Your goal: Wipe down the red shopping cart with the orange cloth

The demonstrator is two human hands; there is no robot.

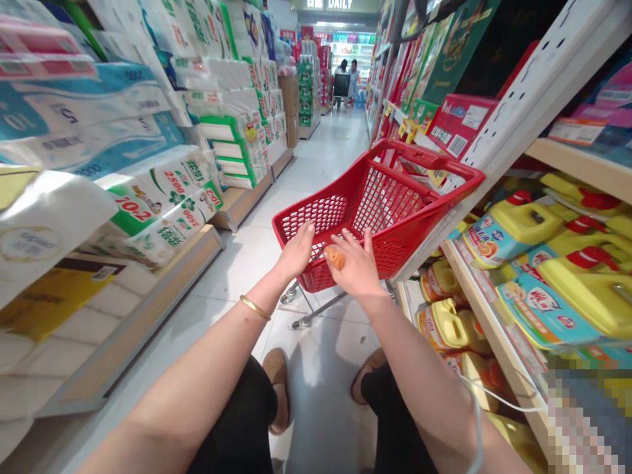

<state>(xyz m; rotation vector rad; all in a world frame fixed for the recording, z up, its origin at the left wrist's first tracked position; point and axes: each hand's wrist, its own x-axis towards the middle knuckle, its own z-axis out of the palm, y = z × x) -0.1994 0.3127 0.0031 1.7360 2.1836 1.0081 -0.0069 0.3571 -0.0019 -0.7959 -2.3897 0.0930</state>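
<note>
A red plastic shopping cart [415, 227] with lattice walls stands in front of me, angled toward the right-hand shelves. My left hand [296, 251] is at its near left rim, seen from the side, fingers extended. Whether it touches the rim I cannot tell. My right hand [358, 266] is over the near end of the cart, palm down with fingers spread. On one of its fingers sits a chunky orange ornament [335, 257], like a large ring. Neither hand holds anything visible. A gold bangle [255, 307] circles my left wrist.
Packs of tissue paper [162, 187] are stacked along the left shelves. Yellow detergent jugs [567, 289] fill the right shelves, beside a white perforated upright [518, 85]. A thin white cable [503, 400] hangs by my right arm. Two people [345, 79] are far down the aisle.
</note>
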